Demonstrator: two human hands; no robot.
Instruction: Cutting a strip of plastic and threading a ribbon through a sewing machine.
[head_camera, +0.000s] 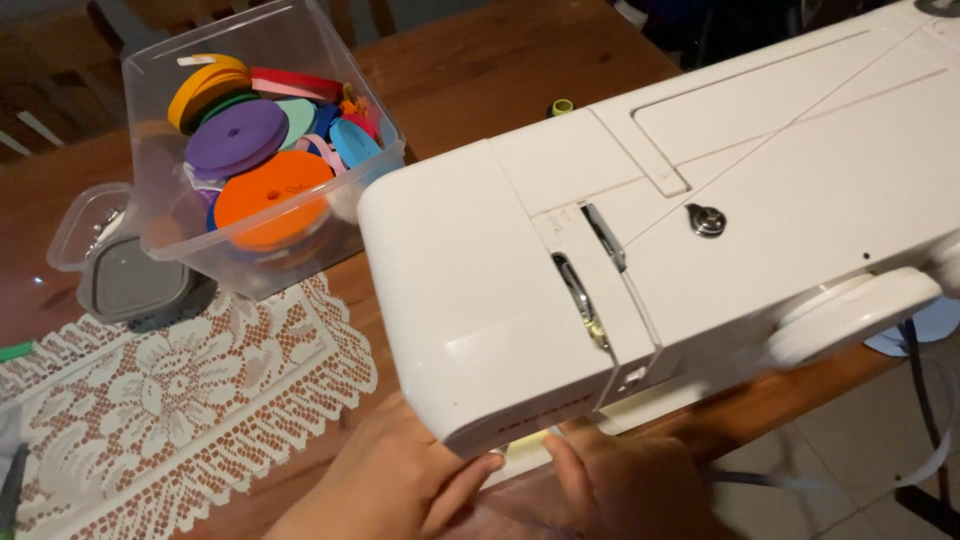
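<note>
Fingertips (492, 461) of both hands under white sewing machine (640, 250) — head end

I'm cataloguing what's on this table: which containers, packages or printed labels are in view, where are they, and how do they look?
Clear plastic tub: upper left, rectangular, filled with ribbon rolls in many colours.
Small clear container: left of the tub, with a grey lid.
Red printed marking: on the white sewing machine front edge, above both hands.

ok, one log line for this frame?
left hand: under head of white sewing machine, grip hidden | right hand: beside it, below machine | clear plastic tub of coloured ribbon rolls: on wooden table
</note>
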